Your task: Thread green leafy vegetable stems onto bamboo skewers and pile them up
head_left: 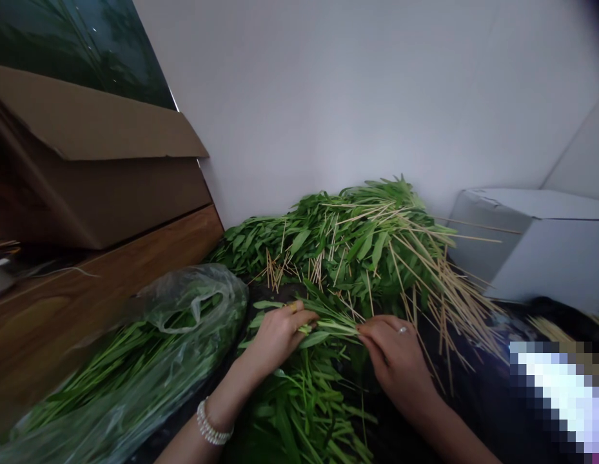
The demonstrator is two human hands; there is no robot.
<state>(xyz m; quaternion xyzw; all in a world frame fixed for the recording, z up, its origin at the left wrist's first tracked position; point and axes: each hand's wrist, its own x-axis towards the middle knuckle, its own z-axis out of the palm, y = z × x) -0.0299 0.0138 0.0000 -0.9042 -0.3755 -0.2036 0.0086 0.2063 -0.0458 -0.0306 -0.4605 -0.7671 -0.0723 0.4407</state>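
Note:
My left hand (pixel 278 333), with a ring and a pearl bracelet at the wrist, is closed around a small bunch of green leafy stems (pixel 328 322). My right hand (pixel 394 357), also ringed, pinches the other end of the same bunch with its fingers together. Both hands rest over loose greens (pixel 304 406) on a dark sheet. Behind them lies a large heap of leafy greens threaded on thin bamboo skewers (pixel 367 245).
A clear plastic bag of greens (pixel 149 348) lies at the left beside a wooden ledge (pixel 86 290). An open cardboard box (pixel 96 167) sits on the ledge. A grey-white box (pixel 536 245) stands at the right against the white wall.

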